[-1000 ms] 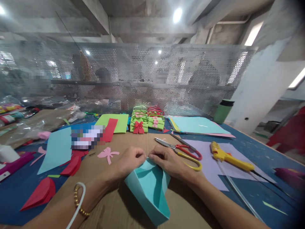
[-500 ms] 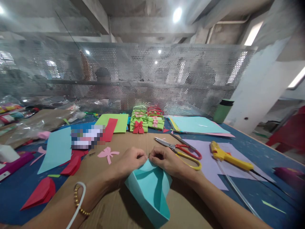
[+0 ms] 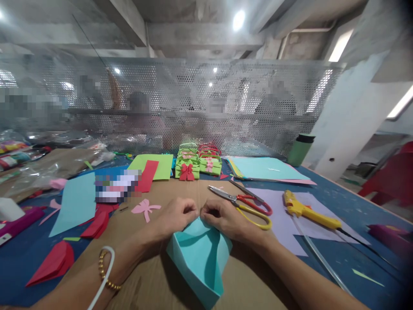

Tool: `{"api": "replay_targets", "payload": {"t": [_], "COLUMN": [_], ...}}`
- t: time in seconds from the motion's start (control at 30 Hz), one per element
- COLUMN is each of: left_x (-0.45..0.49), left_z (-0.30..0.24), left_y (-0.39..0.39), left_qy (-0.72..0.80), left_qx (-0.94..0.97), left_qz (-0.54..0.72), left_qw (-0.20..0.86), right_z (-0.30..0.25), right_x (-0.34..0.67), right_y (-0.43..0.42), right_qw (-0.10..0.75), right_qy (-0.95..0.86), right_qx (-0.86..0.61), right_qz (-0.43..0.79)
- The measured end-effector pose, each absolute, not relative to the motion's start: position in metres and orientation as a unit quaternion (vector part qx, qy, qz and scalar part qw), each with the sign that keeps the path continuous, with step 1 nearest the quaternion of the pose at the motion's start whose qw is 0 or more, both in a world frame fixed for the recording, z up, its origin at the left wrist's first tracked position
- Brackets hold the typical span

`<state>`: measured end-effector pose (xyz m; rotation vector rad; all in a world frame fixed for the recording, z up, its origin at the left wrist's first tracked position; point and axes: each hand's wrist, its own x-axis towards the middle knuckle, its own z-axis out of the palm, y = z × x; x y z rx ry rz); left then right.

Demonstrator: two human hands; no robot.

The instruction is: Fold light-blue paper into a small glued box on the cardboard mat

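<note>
A folded turquoise paper box (image 3: pixel 195 262) tilts above the brown cardboard sheet (image 3: pixel 142 267), its hollow side towards me. My left hand (image 3: pixel 180 214) pinches the far edge of the paper, thumb and finger pressed together. Close beside it, my right hand (image 3: pixel 220 215) pinches the same far edge. The fingertips of both hands partly cover that edge. Just right of my right hand lie scissors (image 3: pixel 241 200) with red and yellow handles. A pink paper bow (image 3: pixel 146 209) is left of my left hand.
Small green paper bags (image 3: pixel 187 171) with bows stand at the back. A yellow glue gun (image 3: pixel 311 215) with a cord rests on lilac paper (image 3: pixel 287 241) at right. Red folded pieces (image 3: pixel 53 262) lie left. Stacked coloured sheets (image 3: pixel 271 168) and a green bottle (image 3: pixel 300 150) are farther back.
The near corner of the turquoise box has shifted slightly left and its opening has turned a little. Both hands keep their pinch at the far edge.
</note>
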<state>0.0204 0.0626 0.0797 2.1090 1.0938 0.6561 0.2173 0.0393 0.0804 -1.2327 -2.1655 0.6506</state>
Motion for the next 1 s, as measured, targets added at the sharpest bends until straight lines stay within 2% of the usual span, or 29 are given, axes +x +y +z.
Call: {"api": "replay_targets", "payload": {"t": [0.53,0.83,1.0], "left_x": [0.024,0.023,0.020], "left_z": [0.088,0.079,0.077], "left_y": [0.054,0.055,0.056], "left_qy": [0.421,0.425,0.400], "left_qx": [0.820,0.768,0.801], "left_qz": [0.251,0.286,0.235], "left_qw": [0.296,0.383,0.377], "right_z": [0.084,0.086,0.087], "right_x": [0.220,0.220,0.218], "right_y": [0.040,0.037,0.034], "right_qw": [0.269,0.263,0.246], "right_qy": [-0.807,-0.823,-0.835], "right_qx": [-0.454,-0.440,-0.440], "right_qz": [0.264,0.246,0.221]}}
